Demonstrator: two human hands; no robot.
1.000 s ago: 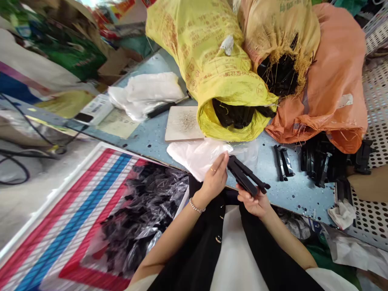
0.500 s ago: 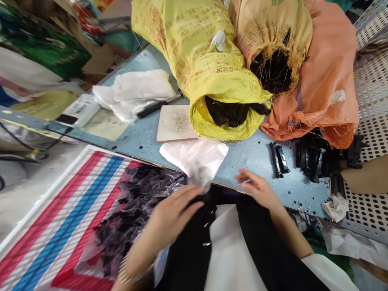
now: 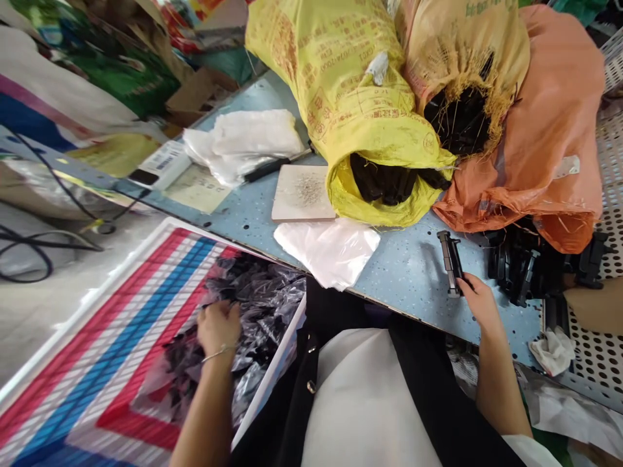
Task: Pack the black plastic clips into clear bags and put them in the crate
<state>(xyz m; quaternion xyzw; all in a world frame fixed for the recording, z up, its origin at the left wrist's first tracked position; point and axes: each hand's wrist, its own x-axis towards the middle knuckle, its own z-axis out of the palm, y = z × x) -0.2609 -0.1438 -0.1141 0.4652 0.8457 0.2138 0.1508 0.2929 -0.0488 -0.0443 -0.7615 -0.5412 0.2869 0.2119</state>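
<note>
My right hand (image 3: pixel 479 301) is closed with its fingertips on the lower end of a pair of slim black plastic parts (image 3: pixel 450 263), which lie side by side on the blue speckled table (image 3: pixel 409 266). To the left, my left hand (image 3: pixel 219 327) is down over a crate lined with striped sheeting. Its fingers are curled and partly hidden, and I cannot make out anything in them. Under and beside it lie many clear-bagged black parts (image 3: pixel 263 311). A stack of thin clear plastic bags (image 3: pixel 331 250) rests at the table's front edge.
A yellow sack (image 3: pixel 350 97), a tan sack (image 3: pixel 457 45) and an orange sack (image 3: pixel 549 130) lie across the back, black parts showing in the mouths of the first two. More black parts (image 3: pixel 520 266) are piled at right, near another person's arm (image 3: pixel 594 308). A board (image 3: pixel 302 194) lies left.
My left hand has moved from the table edge, where it held a blurred clear bag, down left over the crate. My right hand has reached right to the black parts.
</note>
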